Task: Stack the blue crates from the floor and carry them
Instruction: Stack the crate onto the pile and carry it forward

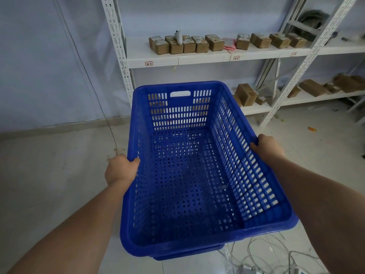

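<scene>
A blue perforated plastic crate (197,243) is held up off the floor in front of me, empty inside. A second blue rim (187,256) shows just beneath its near edge, nested under it. My left hand (120,169) grips the left long rim, fingers curled over the edge. My right hand (266,148) grips the right long rim the same way. Both forearms reach in from the bottom corners.
White metal shelving (177,60) stands ahead with brown parcels (187,44) on the upper shelf and more parcels (245,94) lower right. Loose cables (272,252) lie on the tiled floor at bottom right. A thin cord (94,91) hangs down the left wall.
</scene>
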{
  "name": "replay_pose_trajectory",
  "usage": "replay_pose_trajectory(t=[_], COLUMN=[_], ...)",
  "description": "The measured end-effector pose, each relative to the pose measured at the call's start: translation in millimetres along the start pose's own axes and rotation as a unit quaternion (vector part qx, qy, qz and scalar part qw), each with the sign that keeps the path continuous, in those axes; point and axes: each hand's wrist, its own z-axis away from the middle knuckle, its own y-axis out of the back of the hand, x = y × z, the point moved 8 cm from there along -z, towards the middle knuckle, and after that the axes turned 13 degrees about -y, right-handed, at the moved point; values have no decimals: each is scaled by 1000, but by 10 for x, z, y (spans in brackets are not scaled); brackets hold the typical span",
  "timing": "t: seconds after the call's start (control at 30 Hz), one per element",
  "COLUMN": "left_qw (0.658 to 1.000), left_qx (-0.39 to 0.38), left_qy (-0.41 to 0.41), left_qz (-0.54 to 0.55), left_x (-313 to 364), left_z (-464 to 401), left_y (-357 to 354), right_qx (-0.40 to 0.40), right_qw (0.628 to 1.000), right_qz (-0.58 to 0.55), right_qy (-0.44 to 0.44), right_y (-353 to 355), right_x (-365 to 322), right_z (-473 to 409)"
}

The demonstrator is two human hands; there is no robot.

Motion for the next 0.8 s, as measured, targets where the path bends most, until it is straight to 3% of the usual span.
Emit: replay_pose_trajectory(t=[0.4, 0.8], left_qw=[1000, 991], left_qx=[-3, -43], left_qy=[-17, -66], left_qz=[-19, -105], left_x=[7, 74], left_z=[3, 38], left_y=[-18, 11], right_qx=[5, 10], right_qw=[1000, 1000], right_qz=[1, -9], right_qy=[2, -22], right_y=[5, -57], right_x=[18, 7], right_z=[25, 47])
